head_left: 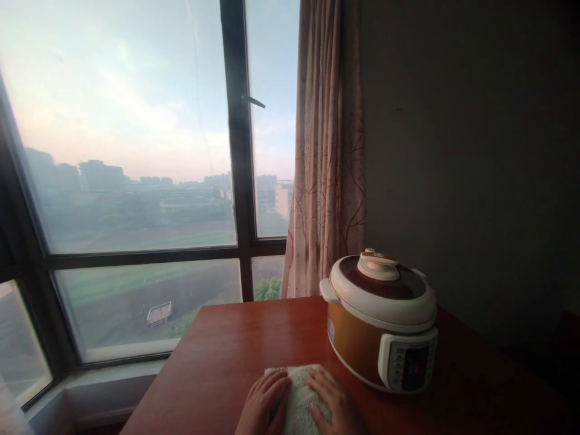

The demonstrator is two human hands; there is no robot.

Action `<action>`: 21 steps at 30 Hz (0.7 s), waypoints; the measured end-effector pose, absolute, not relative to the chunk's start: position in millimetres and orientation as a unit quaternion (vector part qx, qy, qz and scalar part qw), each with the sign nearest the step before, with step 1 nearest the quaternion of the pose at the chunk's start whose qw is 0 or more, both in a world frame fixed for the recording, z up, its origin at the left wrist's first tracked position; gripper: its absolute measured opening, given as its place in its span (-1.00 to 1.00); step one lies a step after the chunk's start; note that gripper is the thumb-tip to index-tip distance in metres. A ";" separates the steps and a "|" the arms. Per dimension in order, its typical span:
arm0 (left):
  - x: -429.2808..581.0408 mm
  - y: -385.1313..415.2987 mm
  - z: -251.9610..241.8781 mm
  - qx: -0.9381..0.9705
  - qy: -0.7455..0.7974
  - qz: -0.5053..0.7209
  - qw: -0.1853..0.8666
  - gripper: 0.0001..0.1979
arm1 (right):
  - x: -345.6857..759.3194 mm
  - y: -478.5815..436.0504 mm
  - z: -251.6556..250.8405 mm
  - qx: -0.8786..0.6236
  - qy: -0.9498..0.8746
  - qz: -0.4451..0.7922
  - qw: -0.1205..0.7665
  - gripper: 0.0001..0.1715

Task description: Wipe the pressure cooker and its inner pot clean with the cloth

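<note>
One head-worn view looks forward and slightly down over the table (235,338), facing the window (127,151).

A reddish-brown wooden worktop (235,344) carries an orange and cream electric pressure cooker (381,320), lid on, its control panel (410,362) facing forward. Behind it hangs a pale curtain (328,151) with a branch pattern, beside a dark-framed window (136,151) overlooking hazy buildings and green fields. A dim wall (475,151) stands right.

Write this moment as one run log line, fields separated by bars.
left hand flat on towel | right hand flat on towel | cooker lid closed, right of towel
</note>
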State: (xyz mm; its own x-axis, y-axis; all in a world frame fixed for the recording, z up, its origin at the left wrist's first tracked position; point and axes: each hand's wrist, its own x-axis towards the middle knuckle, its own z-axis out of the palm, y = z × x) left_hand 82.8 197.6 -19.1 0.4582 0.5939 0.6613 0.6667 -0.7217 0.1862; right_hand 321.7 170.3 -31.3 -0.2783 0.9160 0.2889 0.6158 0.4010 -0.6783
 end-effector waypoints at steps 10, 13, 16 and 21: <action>83.4 195.8 -17.3 -0.852 -0.376 -0.363 0.037 -0.71 | 321.6 169.8 -31.7 -0.500 -0.768 0.226 0.331 -0.51; 83.0 197.2 -19.2 -0.854 -0.371 -0.363 0.046 -0.71 | 322.5 171.1 -34.1 -0.499 -0.773 0.221 0.323 -0.50; 82.1 197.9 -20.5 -0.852 -0.367 -0.370 0.046 -0.71 | 323.7 173.7 -39.2 -0.492 -0.775 0.213 0.333 -0.49; 81.2 196.5 -17.7 -0.849 -0.361 -0.385 0.030 -0.71 | 324.0 175.6 -43.8 -0.487 -0.777 0.203 0.342 -0.49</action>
